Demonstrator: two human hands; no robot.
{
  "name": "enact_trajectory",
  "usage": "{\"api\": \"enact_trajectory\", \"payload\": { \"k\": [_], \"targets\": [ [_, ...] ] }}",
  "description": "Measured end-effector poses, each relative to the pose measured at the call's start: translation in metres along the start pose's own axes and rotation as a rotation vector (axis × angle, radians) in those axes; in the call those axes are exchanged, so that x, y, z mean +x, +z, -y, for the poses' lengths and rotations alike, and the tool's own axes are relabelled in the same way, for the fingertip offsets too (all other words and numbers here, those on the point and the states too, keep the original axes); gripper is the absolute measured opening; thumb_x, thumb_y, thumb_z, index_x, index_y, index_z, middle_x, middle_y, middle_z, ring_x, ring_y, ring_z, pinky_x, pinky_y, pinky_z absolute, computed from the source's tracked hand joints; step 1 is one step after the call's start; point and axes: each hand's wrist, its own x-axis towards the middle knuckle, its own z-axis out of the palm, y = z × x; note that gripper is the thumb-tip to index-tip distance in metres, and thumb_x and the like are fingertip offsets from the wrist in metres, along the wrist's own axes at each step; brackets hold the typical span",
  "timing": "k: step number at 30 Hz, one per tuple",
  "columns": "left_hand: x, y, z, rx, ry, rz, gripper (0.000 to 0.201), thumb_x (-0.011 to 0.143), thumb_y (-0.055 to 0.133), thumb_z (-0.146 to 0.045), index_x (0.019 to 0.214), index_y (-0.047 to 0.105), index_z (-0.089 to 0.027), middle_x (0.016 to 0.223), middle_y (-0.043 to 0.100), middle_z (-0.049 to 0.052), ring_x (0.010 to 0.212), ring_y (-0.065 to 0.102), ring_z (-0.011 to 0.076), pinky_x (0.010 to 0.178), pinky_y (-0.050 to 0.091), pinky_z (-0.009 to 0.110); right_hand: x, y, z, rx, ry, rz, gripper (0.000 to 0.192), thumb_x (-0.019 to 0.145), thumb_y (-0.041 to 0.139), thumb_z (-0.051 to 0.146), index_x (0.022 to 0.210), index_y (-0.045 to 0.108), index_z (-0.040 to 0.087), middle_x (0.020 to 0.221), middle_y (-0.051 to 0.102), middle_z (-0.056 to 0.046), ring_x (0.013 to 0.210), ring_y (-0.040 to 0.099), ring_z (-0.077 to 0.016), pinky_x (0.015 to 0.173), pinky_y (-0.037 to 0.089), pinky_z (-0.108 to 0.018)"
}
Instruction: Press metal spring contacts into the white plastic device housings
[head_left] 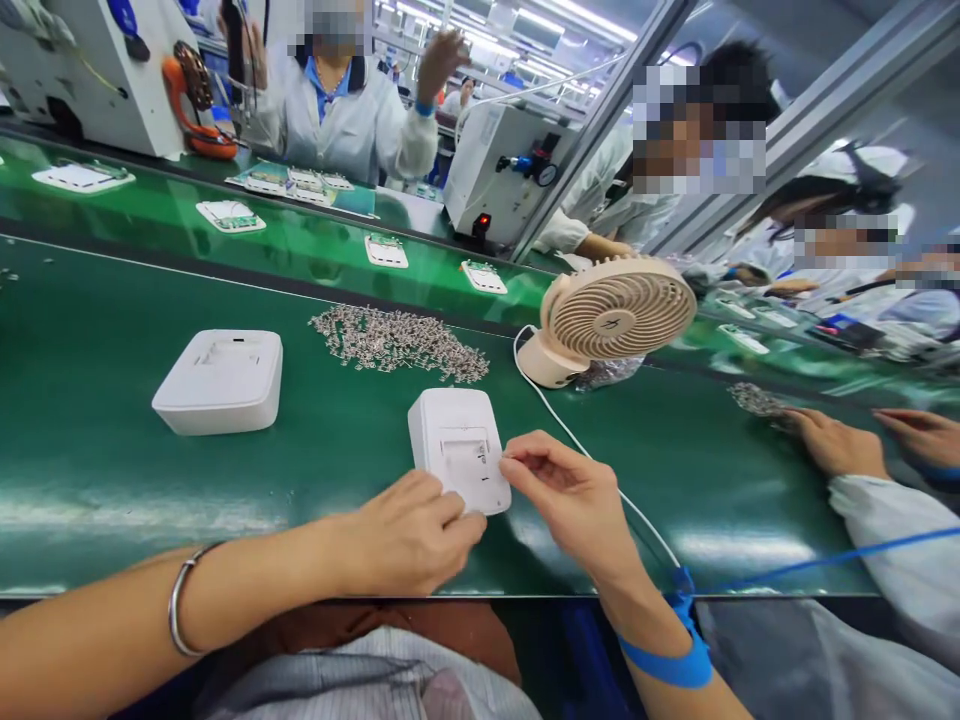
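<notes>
A white plastic housing (457,415) with a rectangular recess lies tilted on the green work surface in front of me. My left hand (409,530) is closed at its near edge, fingers curled against the plastic. At the right edge, beside the recess, my right hand (570,495) holds thumb and forefinger in a pinch; whatever is between them is too small to make out. Small dark slots and metal bits show inside the recess. Just beyond the housing is a spread-out pile of small metal pieces (401,340). A second white housing (225,385) rests to the left.
A beige desk fan (615,315) stands right of the pile, its white cable (574,435) running toward me. Circuit boards on white plates (386,250) sit along the green conveyor (315,235) behind. A co-worker's hands (844,445) are at the right; other people sit across.
</notes>
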Motion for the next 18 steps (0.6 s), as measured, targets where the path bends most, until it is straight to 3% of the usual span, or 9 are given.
{"api": "enact_trajectory", "payload": {
  "k": [3, 6, 9, 12, 15, 18],
  "targets": [
    [0.000, -0.002, 0.008, 0.074, -0.021, 0.005, 0.033, 0.079, 0.046, -0.015, 0.111, 0.054, -0.015, 0.102, 0.059, 0.010, 0.085, 0.053, 0.0225, 0.070, 0.041, 0.034, 0.001, -0.001, -0.009, 0.094, 0.094, -0.046, 0.006, 0.071, 0.070, 0.023, 0.073, 0.066, 0.020, 0.072, 0.059, -0.001, 0.066, 0.052, -0.0130, 0.059, 0.043, -0.022],
    [0.001, 0.000, 0.021, 0.191, -0.105, 0.072, 0.044, 0.073, 0.055, -0.020, 0.117, 0.052, -0.020, 0.137, 0.038, 0.010, 0.117, 0.034, 0.0363, 0.087, 0.033, 0.047, 0.002, -0.001, -0.012, 0.173, 0.176, -0.081, 0.010, 0.067, 0.074, 0.026, 0.070, 0.068, 0.019, 0.071, 0.060, -0.002, 0.065, 0.052, -0.0130, 0.058, 0.043, -0.021],
    [0.002, 0.005, 0.021, 0.283, -0.100, 0.041, 0.034, 0.074, 0.058, -0.026, 0.107, 0.057, -0.017, 0.129, 0.045, 0.011, 0.118, 0.033, 0.0351, 0.094, 0.025, 0.048, 0.004, 0.000, -0.010, 0.228, 0.229, -0.133, 0.016, 0.060, 0.079, 0.028, 0.070, 0.069, 0.020, 0.069, 0.060, -0.002, 0.063, 0.052, -0.0125, 0.056, 0.043, -0.021],
    [0.003, 0.007, 0.009, 0.375, -0.087, -0.047, 0.024, 0.080, 0.056, -0.030, 0.097, 0.059, -0.014, 0.104, 0.057, 0.011, 0.098, 0.047, 0.0267, 0.091, 0.028, 0.041, 0.005, 0.003, -0.008, 0.246, 0.243, -0.168, 0.021, 0.057, 0.081, 0.029, 0.072, 0.069, 0.020, 0.070, 0.061, -0.002, 0.064, 0.054, -0.0136, 0.058, 0.045, -0.022],
    [0.003, 0.006, -0.003, 0.408, -0.056, -0.080, 0.021, 0.082, 0.055, -0.033, 0.088, 0.059, -0.013, 0.085, 0.055, 0.006, 0.078, 0.049, 0.0214, 0.080, 0.031, 0.035, 0.006, 0.006, -0.008, 0.247, 0.230, -0.163, 0.017, 0.062, 0.078, 0.030, 0.070, 0.068, 0.019, 0.072, 0.063, -0.003, 0.070, 0.055, -0.0152, 0.063, 0.047, -0.024],
    [0.002, 0.006, -0.010, 0.441, -0.079, -0.062, 0.020, 0.082, 0.055, -0.032, 0.086, 0.058, -0.013, 0.081, 0.053, 0.004, 0.071, 0.047, 0.0196, 0.073, 0.031, 0.033, 0.005, 0.011, -0.010, 0.204, 0.159, -0.153, 0.012, 0.068, 0.073, 0.029, 0.069, 0.067, 0.019, 0.071, 0.061, -0.002, 0.069, 0.054, -0.0143, 0.063, 0.046, -0.023]
  ]
}}
